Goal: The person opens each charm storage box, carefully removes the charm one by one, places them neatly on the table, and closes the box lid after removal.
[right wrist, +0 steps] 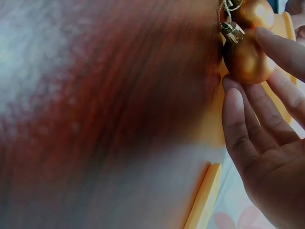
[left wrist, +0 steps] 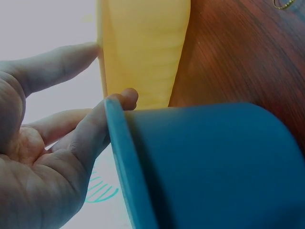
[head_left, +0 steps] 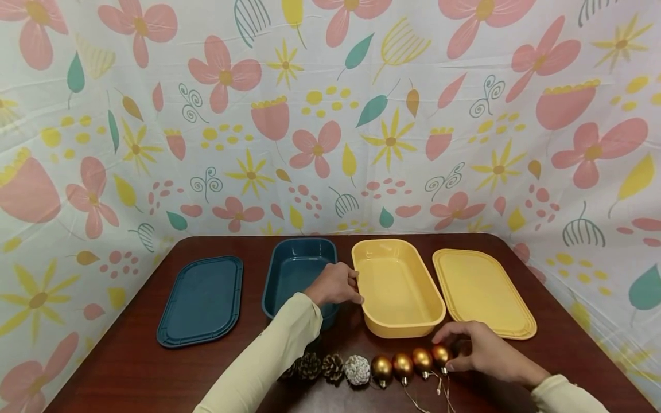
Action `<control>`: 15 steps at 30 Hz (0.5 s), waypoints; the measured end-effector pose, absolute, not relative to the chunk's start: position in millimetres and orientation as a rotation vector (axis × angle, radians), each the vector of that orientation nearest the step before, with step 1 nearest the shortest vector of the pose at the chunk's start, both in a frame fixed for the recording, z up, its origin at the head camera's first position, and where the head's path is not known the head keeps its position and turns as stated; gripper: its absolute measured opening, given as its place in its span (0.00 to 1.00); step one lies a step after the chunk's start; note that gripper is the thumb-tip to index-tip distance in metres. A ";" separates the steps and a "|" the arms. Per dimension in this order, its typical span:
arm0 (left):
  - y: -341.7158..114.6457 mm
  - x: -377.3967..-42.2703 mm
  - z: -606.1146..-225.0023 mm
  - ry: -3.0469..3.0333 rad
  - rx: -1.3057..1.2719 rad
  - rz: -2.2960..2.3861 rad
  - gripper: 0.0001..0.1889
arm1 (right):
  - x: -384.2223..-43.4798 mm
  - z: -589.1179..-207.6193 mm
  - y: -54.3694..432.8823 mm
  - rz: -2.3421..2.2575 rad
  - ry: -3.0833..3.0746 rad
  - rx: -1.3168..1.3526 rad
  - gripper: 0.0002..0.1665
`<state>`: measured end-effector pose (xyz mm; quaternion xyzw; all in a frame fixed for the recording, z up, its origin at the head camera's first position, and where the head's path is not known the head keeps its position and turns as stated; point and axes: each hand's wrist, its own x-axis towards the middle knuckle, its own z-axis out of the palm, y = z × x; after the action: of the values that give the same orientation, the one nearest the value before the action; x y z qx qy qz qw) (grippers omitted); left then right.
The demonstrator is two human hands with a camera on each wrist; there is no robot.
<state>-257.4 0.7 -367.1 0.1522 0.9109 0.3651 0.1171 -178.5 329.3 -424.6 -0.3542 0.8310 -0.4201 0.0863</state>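
Note:
At the right end of a row of several gold ball ornaments (head_left: 402, 365), my right hand (head_left: 482, 351) pinches the last gold ornament (head_left: 440, 354). In the right wrist view, thumb and fingertips lie around that ornament (right wrist: 250, 59), its cap and string visible. My left hand (head_left: 338, 285) reaches over the blue container (head_left: 302, 248) and touches the left rim of the yellow container (head_left: 400, 330). In the left wrist view, one fingertip meets the yellow rim (left wrist: 101, 71), while other fingers lie beside the blue rim (left wrist: 125, 148).
Left of the ornaments are a whitish woven-looking ball (head_left: 357, 370) and brown pine cones (head_left: 333, 367), partly behind the left sleeve. A blue lid (head_left: 201, 301) lies at left, a yellow lid (head_left: 482, 289) at right. A flowered cloth (head_left: 320, 189) hangs behind the table (head_left: 124, 367).

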 end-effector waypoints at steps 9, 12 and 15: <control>0.8 -256.9 -366.0 2.666 0.468 1.058 0.31 | -177.2 -425.9 330.4 -1.266 2.488 -1.050 0.21; 0.7 -257.1 -365.3 2.672 0.471 1.050 0.31 | -177.0 -425.2 330.7 -1.253 2.493 -1.060 0.20; 0.8 -257.0 -365.0 2.676 0.469 1.041 0.31 | -176.5 -425.1 331.5 -1.248 2.487 -1.056 0.20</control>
<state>-257.0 0.8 -365.0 0.1600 0.9135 0.3555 0.1159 -176.5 331.5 -425.1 -0.3535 0.8328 -0.4179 0.0826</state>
